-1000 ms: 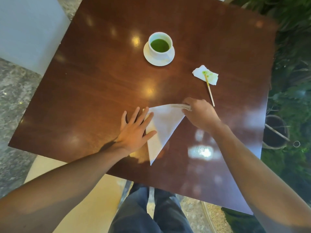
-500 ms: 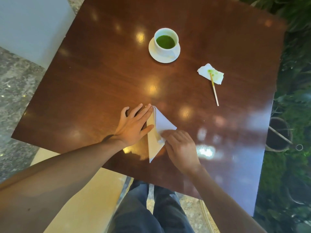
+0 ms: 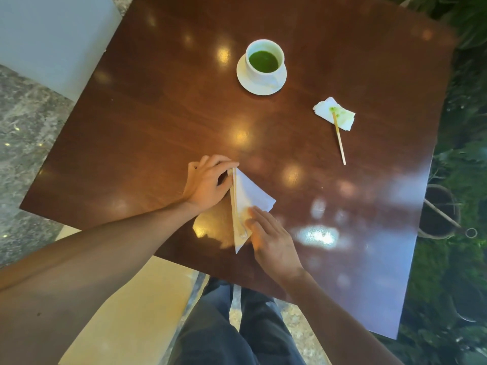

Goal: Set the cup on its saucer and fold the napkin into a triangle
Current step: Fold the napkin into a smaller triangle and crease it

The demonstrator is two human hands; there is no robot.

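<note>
We are noting the napkin (image 3: 247,198) now lying as a narrow triangle near the table's (image 3: 158,127) near edge; a second ago it was a wider triangle, so a further fold has gone over. Our left hand (image 3: 208,185) is no longer lying flat: its fingers are curling round the far tip along the folded edge. Our right hand (image 3: 271,238) has come inward and is pressing straight fingers on the lower part. The cup (image 3: 264,61) is already sitting on its saucer (image 3: 259,86), well apart. We are judging only the creasing remains.
</note>
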